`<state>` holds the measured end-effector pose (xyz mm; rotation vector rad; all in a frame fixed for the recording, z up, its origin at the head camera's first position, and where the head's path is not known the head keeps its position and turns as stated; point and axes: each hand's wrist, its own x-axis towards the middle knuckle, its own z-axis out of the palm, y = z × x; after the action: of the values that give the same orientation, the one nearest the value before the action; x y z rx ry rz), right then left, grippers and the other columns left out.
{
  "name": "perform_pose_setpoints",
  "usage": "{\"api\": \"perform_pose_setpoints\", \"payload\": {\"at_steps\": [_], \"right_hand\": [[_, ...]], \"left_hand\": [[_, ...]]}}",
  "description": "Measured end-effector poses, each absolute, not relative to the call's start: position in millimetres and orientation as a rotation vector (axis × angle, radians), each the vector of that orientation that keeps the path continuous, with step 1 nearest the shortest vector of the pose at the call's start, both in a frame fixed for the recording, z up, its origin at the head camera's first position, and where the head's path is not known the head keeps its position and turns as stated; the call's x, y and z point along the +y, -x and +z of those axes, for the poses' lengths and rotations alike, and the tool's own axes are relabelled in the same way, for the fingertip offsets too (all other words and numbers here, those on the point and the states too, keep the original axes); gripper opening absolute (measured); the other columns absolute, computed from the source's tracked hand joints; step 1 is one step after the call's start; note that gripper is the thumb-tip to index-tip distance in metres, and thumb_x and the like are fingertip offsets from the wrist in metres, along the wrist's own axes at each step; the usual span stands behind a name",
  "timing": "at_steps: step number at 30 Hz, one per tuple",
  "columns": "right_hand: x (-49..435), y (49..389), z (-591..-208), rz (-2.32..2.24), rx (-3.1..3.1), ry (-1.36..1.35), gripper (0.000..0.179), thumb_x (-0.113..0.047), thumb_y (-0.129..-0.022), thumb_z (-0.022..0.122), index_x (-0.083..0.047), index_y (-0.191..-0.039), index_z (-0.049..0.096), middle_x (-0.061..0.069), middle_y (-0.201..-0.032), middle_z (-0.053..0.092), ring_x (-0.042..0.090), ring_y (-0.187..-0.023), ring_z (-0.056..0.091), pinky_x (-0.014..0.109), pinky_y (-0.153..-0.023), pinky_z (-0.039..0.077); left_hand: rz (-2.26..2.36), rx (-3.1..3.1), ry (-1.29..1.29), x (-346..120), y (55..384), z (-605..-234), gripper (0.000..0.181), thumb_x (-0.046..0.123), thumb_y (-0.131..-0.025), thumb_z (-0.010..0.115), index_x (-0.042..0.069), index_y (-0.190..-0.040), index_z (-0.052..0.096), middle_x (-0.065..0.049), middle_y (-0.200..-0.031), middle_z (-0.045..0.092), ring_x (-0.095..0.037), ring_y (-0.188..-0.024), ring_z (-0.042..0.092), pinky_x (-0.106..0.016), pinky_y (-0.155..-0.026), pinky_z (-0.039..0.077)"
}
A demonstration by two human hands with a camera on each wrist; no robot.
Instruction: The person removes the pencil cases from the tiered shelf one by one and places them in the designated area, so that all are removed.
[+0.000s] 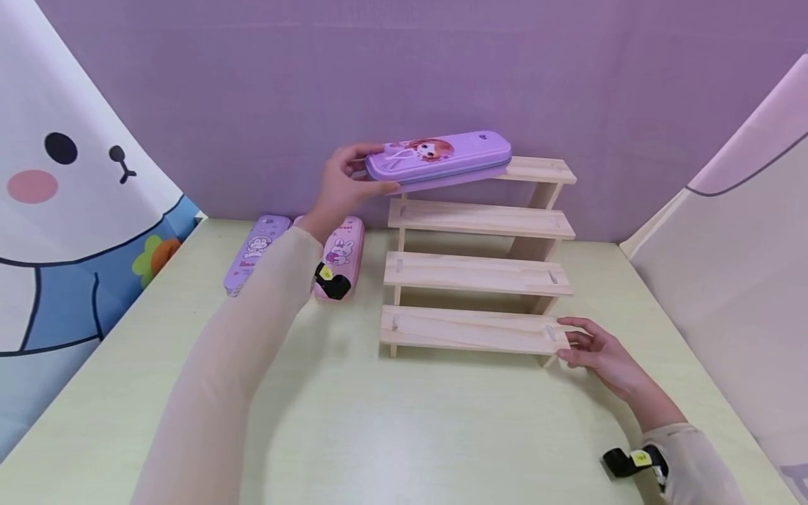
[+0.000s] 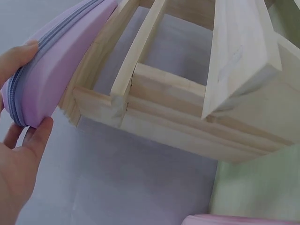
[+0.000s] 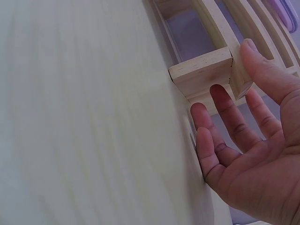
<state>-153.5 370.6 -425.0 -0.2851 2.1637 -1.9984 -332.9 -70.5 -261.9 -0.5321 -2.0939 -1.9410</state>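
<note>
A purple zippered pencil case (image 1: 442, 161) with a girl's picture on its lid is held in my left hand (image 1: 344, 181), which grips its left end between thumb and fingers. It overlaps the top tier of a four-tier wooden display rack (image 1: 476, 272) in the head view. In the left wrist view, the case's zipper side (image 2: 56, 61) shows beside the rack's frame (image 2: 164, 93). My right hand (image 1: 602, 358) holds the right end of the rack's lowest board. The right wrist view shows the thumb (image 3: 267, 72) against that board's edge, the other fingers bent around its end.
Left of the rack, a lilac pencil case (image 1: 255, 252) and a pink one with a rabbit (image 1: 344, 252) lie on the pale table (image 1: 391, 428). My left sleeve partly covers them. A purple cloth (image 1: 404, 70) hangs behind, with printed cloth (image 1: 82, 231) at the left.
</note>
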Motion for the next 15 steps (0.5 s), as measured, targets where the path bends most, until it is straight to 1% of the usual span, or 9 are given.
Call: {"api": "perform_pose_setpoints", "payload": {"at_steps": [8,13,15], "right_hand": [[370.3,153.8,-424.1,-1.995,2.166,0.291,0.047,0.002,-0.091,0.069,-0.028,-0.126,0.060,-0.005,-0.107,0.068,0.011,-0.094,0.062,0.025,-0.071,0.056],[370.5,153.6,-424.6,-1.979,2.179,0.266,0.048,0.005,-0.093,0.065,-0.029,-0.126,0.059,-0.006,-0.107,0.067,0.011,-0.093,0.062,0.025,-0.070,0.056],[370.4,153.8,-425.1,-1.981,2.180,0.265,0.049,0.006,-0.093,0.063,-0.029,-0.126,0.059,-0.006,-0.106,0.067,0.010,-0.092,0.062,0.025,-0.070,0.056]], "left_hand": [[-1.962,-2.087,0.498,-89.6,326.3,-264.8,0.060,0.001,-0.072,0.088,0.008,-0.126,0.064,-0.007,-0.129,0.048,-0.024,-0.113,0.056,-0.027,-0.096,0.051],[-1.961,-2.099,0.435,-104.7,320.2,-266.4,0.059,0.002,-0.071,0.089,0.012,-0.125,0.065,-0.004,-0.130,0.049,-0.021,-0.117,0.054,-0.026,-0.097,0.050],[-1.961,-2.084,0.424,-111.3,318.2,-267.7,0.059,0.001,-0.072,0.088,0.012,-0.124,0.065,-0.004,-0.130,0.050,-0.021,-0.117,0.054,-0.026,-0.097,0.050]]}}
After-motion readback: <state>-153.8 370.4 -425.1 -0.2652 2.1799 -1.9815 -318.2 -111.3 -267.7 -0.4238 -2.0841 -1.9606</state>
